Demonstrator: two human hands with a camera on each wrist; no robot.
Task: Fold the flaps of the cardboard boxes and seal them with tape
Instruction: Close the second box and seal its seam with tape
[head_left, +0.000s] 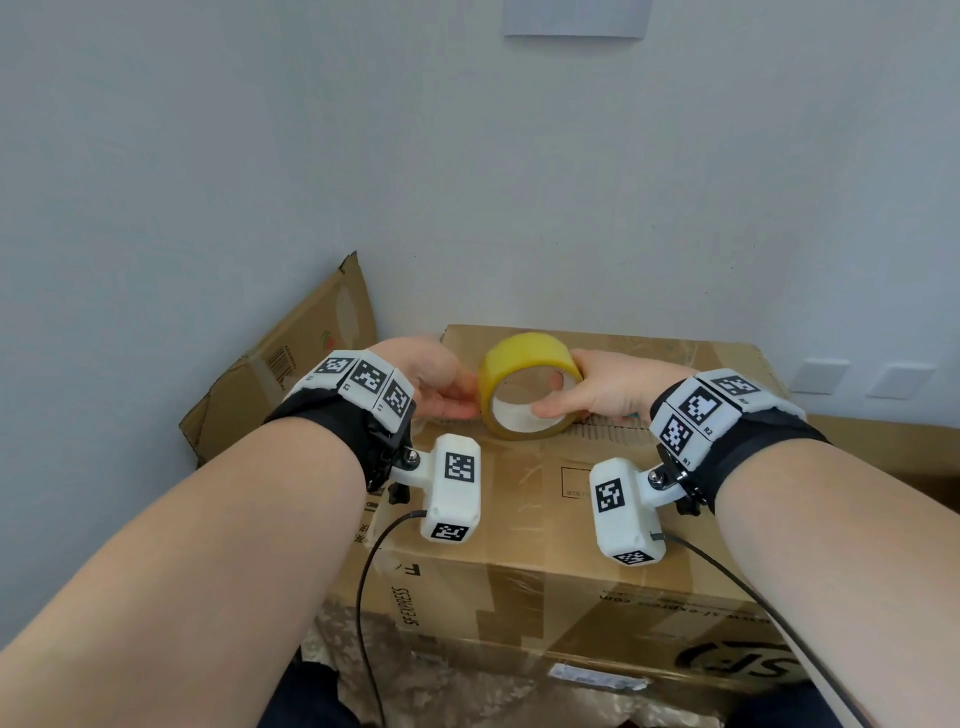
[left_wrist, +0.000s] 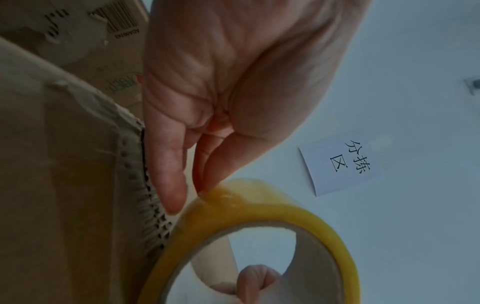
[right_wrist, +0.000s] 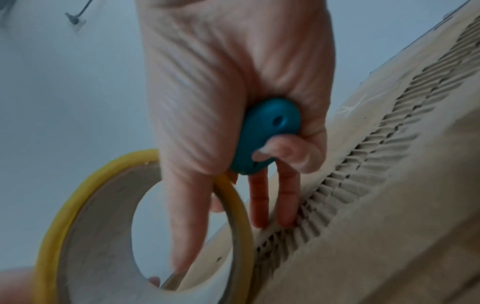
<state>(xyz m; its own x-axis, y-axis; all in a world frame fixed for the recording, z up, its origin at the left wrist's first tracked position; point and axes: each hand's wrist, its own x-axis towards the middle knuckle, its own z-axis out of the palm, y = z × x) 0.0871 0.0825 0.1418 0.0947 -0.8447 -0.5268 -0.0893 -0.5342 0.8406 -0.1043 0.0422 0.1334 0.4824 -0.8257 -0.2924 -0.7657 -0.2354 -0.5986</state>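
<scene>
Head view: tape roll (head_left: 529, 385) stands on edge on top of the box (head_left: 524, 499), right over the seam where the flaps meet. We've got it between both hands, well in from the near edge.
Left hand (head_left: 436, 379): fingers at the left side of the roll, looks like we're picking at the outer wrap. Probably hunting for the loose end.
Right hand (head_left: 605, 387): thumb hooked through the core, fingers round the outside, so it's gripping the roll to steady it.
Flaps: already folded flat as far as we can tell, fresh tape not on yet.
Left wrist view: fingers (left_wrist: 171, 185) point down to the yellow wrap; fingertips touch it, maybe pinching a bit of film. Can't tell for sure whether anything is peeled. Corrugated flap edge (left_wrist: 148, 197) sits just beside the little finger.
Right wrist view: thumb inside the ring, and there's a teal tool (right_wrist: 262, 135) tucked in the palm under a curled finger. Our guess is a cutter, kept handy for slicing the tape. Two straight fingers (right_wrist: 284, 197) rest against the corrugated edge.
Background: spare cardboard (head_left: 291, 364) leaning in the corner, paper note (left_wrist: 340, 164) on the wall.
</scene>
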